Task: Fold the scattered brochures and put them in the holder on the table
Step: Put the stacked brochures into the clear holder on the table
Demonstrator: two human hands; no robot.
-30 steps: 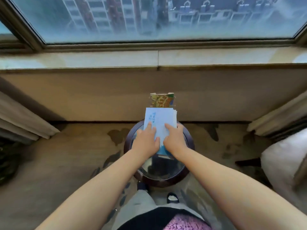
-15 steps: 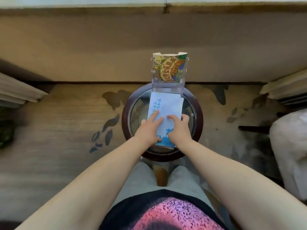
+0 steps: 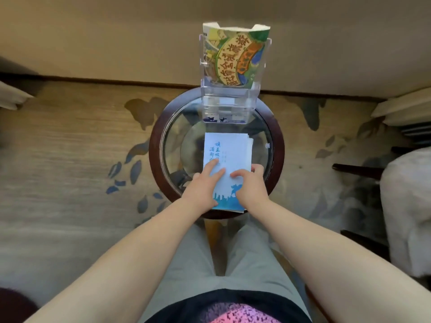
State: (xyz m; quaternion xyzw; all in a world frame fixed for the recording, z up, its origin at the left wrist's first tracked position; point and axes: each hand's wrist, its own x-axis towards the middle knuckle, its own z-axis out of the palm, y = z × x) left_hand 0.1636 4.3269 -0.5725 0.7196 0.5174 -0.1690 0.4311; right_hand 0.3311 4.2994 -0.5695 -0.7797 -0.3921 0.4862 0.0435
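Folded white-blue brochure [image 3: 227, 148] lies flat at frame centre on the round glass desk [image 3: 155, 141]. Left grip [image 3: 205, 183] rests on its lower left, fingers straight and flat, holding nothing. Right grip [image 3: 250, 183] sits on its lower right, fingers bent, tips on paper; can't tell if pinching. Clear holder [image 3: 227, 101] stands just above w/ green brochure [image 3: 235, 54] upright inside.

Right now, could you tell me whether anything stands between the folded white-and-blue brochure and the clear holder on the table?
Nothing visible does. The folded white-and-blue brochure lies under the left hand and right hand on the round glass table, and only bare glass separates it from the clear acrylic holder.
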